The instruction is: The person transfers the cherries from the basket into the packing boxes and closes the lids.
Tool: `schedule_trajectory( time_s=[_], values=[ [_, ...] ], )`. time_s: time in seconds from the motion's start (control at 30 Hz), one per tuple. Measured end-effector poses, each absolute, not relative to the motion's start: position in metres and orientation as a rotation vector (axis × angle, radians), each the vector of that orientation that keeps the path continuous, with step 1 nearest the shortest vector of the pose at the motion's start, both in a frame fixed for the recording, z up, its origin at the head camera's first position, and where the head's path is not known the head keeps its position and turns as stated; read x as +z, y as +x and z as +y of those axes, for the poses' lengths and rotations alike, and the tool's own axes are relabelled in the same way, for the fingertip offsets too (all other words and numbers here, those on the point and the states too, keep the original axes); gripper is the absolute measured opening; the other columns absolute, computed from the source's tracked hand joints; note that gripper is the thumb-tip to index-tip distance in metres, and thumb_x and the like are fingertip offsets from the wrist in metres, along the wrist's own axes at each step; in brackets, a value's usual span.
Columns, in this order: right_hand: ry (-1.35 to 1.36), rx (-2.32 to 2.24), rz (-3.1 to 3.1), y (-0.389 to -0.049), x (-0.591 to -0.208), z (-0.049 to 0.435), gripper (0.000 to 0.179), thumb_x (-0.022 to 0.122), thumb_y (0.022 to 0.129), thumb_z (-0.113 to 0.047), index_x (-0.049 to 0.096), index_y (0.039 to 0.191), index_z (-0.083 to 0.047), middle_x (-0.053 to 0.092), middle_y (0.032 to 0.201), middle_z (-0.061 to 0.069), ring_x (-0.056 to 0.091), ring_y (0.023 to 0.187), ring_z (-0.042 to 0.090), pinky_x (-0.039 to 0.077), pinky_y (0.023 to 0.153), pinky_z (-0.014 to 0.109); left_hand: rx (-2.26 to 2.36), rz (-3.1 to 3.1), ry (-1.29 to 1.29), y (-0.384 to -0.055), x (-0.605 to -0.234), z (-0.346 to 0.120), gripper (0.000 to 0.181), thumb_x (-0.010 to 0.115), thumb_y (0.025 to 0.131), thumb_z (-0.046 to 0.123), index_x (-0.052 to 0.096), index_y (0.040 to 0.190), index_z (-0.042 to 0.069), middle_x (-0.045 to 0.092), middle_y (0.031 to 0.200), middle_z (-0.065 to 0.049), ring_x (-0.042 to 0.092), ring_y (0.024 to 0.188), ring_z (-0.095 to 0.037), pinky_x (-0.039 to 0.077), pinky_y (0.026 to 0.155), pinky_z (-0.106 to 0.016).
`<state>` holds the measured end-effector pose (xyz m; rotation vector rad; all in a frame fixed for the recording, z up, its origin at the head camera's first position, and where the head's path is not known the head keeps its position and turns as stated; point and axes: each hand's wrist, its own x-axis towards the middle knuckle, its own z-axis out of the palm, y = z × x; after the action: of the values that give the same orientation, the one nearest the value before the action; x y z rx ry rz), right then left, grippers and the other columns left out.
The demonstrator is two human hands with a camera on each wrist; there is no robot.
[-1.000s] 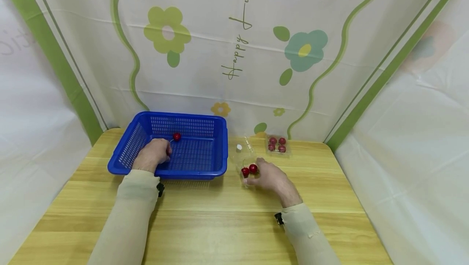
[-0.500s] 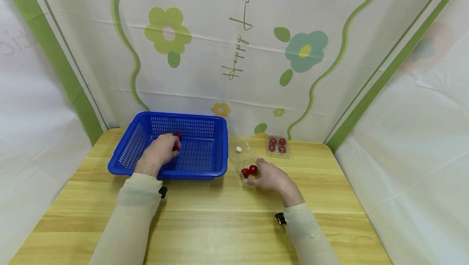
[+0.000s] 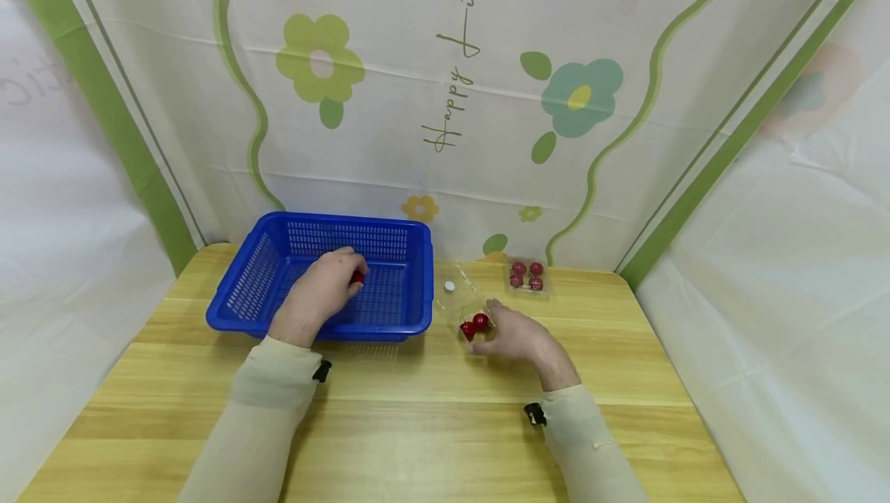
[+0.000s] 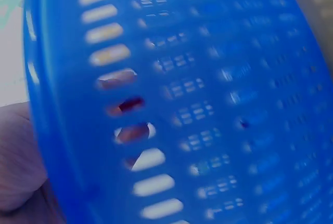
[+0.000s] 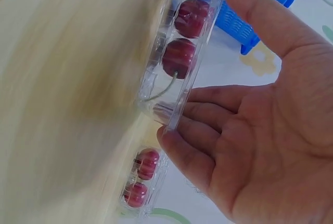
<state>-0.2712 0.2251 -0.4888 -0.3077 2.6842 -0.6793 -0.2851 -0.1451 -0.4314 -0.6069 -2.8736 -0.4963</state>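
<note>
My left hand is over the inside of a blue plastic basket, fingers curled with a red cherry at their tips. Seen through a basket slot in the left wrist view, dark red fruit shows between the fingers; whether there is more than one is hidden. My right hand holds an opened clear plastic box by its side, thumb at one end and fingers at the other. Two cherries sit in that box, one with a green stem showing.
A second clear box with several cherries stands behind the right hand, near the curtain. The lid of the opened box carries a white sticker and leans toward the basket. All stand on a wooden table.
My left hand has moved right and up inside the basket, and the cherry lying there earlier no longer shows apart from the hand. My right hand stays at the box.
</note>
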Motion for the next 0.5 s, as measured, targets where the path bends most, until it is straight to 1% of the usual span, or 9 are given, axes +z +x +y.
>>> schedule_trajectory(
  time_s=[0.1, 0.17, 0.33, 0.5],
  values=[
    [-0.281, -0.673, 2.689, -0.271, -0.489, 0.225, 0.117, 0.095, 0.1, -0.047, 0.03, 0.183, 0.004, 0.045, 0.185, 0.028, 0.05, 0.17, 0.049, 0.044, 0.14, 0.066, -0.516, -2.843, -0.633, -0.282, -0.429, -0.138, 0.009, 0.085, 0.105, -0.001, 0.082, 0.113, -0.002, 0.078, 0.109, -0.016, 0.08, 0.103, -0.034, 0.072, 0.093, -0.048],
    [-0.269, -0.677, 2.69, -0.27, -0.488, 0.225, 0.118, 0.096, 0.099, -0.047, 0.03, 0.183, 0.003, 0.047, 0.183, 0.028, 0.052, 0.168, 0.049, 0.045, 0.139, 0.067, -0.531, -2.831, -0.647, -0.28, -0.428, -0.133, 0.01, 0.085, 0.105, -0.001, 0.083, 0.115, -0.002, 0.079, 0.111, -0.016, 0.08, 0.105, -0.035, 0.073, 0.095, -0.048],
    [-0.256, -0.696, 2.687, -0.267, -0.488, 0.223, 0.118, 0.096, 0.099, -0.048, 0.031, 0.183, 0.001, 0.043, 0.187, 0.026, 0.047, 0.171, 0.05, 0.041, 0.141, 0.069, -0.574, -2.828, -0.681, -0.278, -0.426, -0.121, 0.014, 0.083, 0.108, 0.001, 0.083, 0.121, -0.002, 0.08, 0.119, -0.017, 0.081, 0.113, -0.035, 0.073, 0.102, -0.049],
    [-0.248, -0.658, 2.696, -0.267, -0.487, 0.222, 0.117, 0.096, 0.099, -0.049, 0.032, 0.183, 0.001, 0.042, 0.187, 0.025, 0.044, 0.173, 0.052, 0.039, 0.142, 0.07, -0.6, -2.826, -0.709, -0.273, -0.426, -0.111, 0.016, 0.082, 0.108, 0.0, 0.083, 0.124, -0.001, 0.081, 0.122, -0.016, 0.081, 0.116, -0.034, 0.072, 0.103, -0.047]
  ],
)
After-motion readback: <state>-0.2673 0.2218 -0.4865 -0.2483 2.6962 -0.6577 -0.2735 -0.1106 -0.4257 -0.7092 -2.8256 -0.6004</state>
